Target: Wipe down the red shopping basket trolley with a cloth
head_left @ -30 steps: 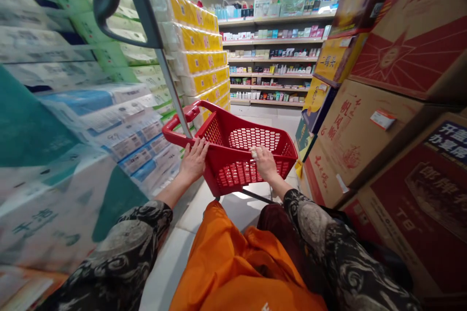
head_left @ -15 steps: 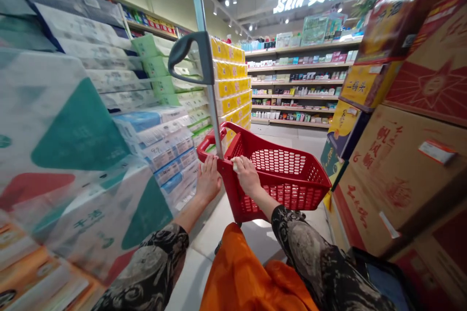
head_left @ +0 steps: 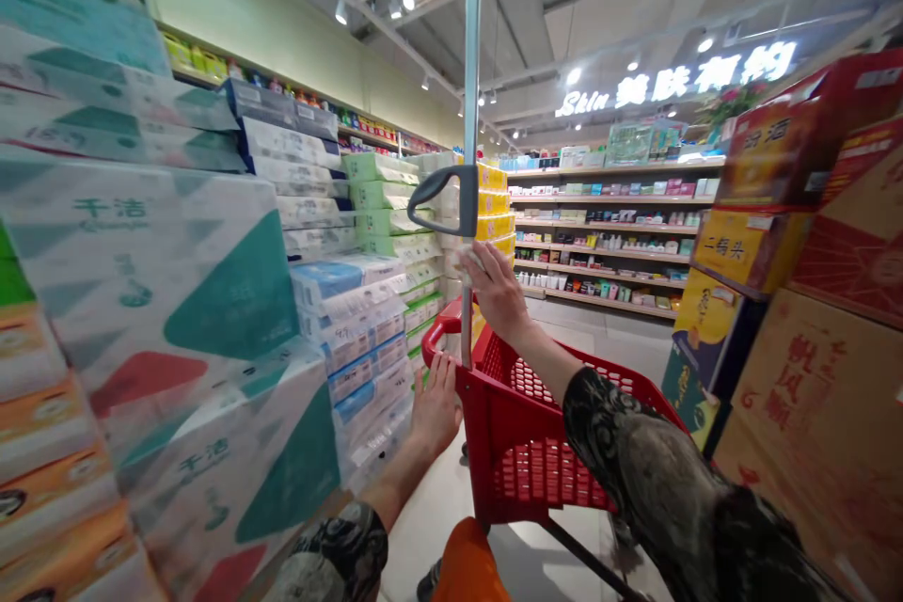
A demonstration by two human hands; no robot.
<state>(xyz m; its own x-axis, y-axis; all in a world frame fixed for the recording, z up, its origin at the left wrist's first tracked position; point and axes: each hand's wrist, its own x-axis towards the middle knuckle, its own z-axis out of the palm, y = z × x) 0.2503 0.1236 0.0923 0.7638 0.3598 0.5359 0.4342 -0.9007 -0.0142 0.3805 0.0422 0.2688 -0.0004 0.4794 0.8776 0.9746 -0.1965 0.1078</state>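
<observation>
A red plastic shopping trolley basket (head_left: 512, 480) stands ahead of me, with its mesh walls and a metal pole (head_left: 471, 66) rising from its near left corner. The pole carries a dark grey curved handle (head_left: 441, 198). My right hand (head_left: 498, 292) is raised and closes around the pole just below the handle, with a patterned sleeve (head_left: 641, 461) covering much of the basket. My left hand (head_left: 434, 409) is lower, with its fingers over the basket's left rim. The basket's inside is largely hidden.
Tall stacks of packaged tissue (head_left: 176, 320) line the left of the aisle, and printed cardboard cartons (head_left: 811, 414) stack up on the right. Shelves of skincare products (head_left: 607, 245) stand at the far end. A tiled floor (head_left: 451, 527) runs between the stacks.
My right hand has moved from the basket rim up to the pole. The view has tilted upward and swung, so the basket sits lower and the pole now stands nearly vertical.
</observation>
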